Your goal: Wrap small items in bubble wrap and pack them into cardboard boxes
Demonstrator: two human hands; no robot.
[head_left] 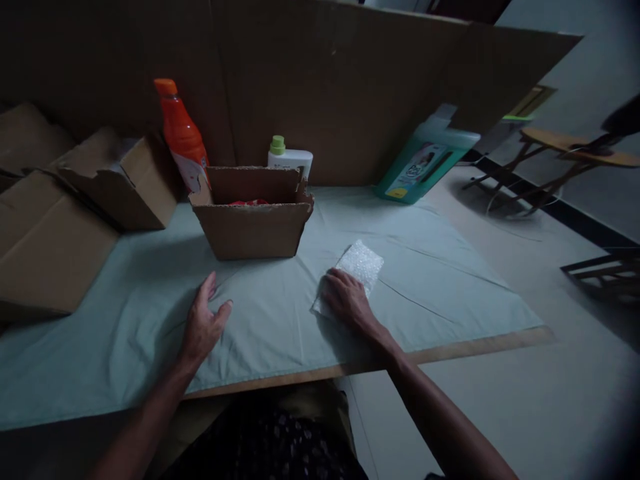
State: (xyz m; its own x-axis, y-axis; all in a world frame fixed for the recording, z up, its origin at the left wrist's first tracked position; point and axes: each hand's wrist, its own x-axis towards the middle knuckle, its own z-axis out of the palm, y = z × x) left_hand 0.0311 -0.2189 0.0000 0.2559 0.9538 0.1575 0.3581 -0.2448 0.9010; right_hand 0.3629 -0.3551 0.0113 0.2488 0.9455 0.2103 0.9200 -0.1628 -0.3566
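Observation:
My right hand [345,297] is over a piece of bubble wrap [365,263] on the table, its fingers bent and closed on the sheet; part of the wrap is hidden beneath it. My left hand [204,323] hovers at the cloth with thumb and fingers apart and nothing in them. Just beyond it stands an open cardboard box [253,230] with rough-cut edges. Something red [249,202] shows inside that box, too little of it to name.
Several cardboard boxes [55,247] crowd the left side. An orange bottle [183,133], a white bottle [290,159] with a green cap and a teal jug [425,160] stand against a tall cardboard panel [320,80]. A pale green cloth [270,333] covers the table.

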